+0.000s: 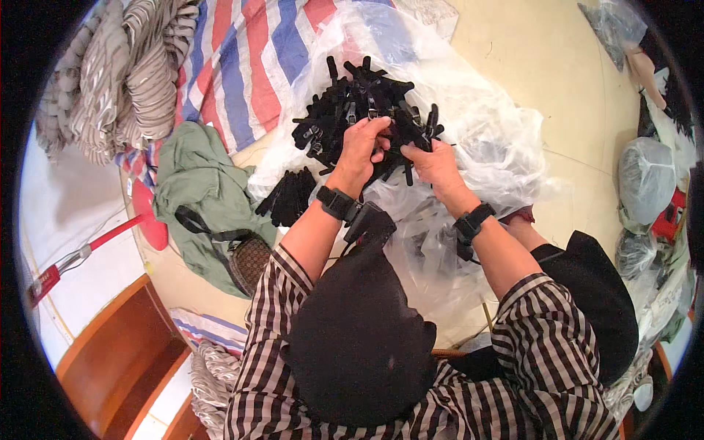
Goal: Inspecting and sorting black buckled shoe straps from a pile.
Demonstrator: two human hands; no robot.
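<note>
A heap of short black fabric strips point(323, 114) with shiny buckle-like metal pieces lies on a translucent plastic sheet point(484, 139). Over the near side of this heap, my left hand point(359, 154) has its thumb and forefinger closed on a strip near a shiny piece. To its right, my right hand point(438, 167) pinches another black strip between thumb and bent fingers. The two hands are a short gap apart; what lies under the fingers is partly hidden. A smaller, neater pile of black strips point(288, 198) sits left of my left wrist.
Green cloth point(198, 169) with a brown patterned pouch point(249, 264) lies at left, beside a red-handled tool point(95, 246). Striped woven sheeting point(246, 66) and grey-beige coiled bundles point(125, 81) are behind it. Clear bags point(645, 176) line the right edge. An orange-brown wooden piece point(121, 359) stands lower left.
</note>
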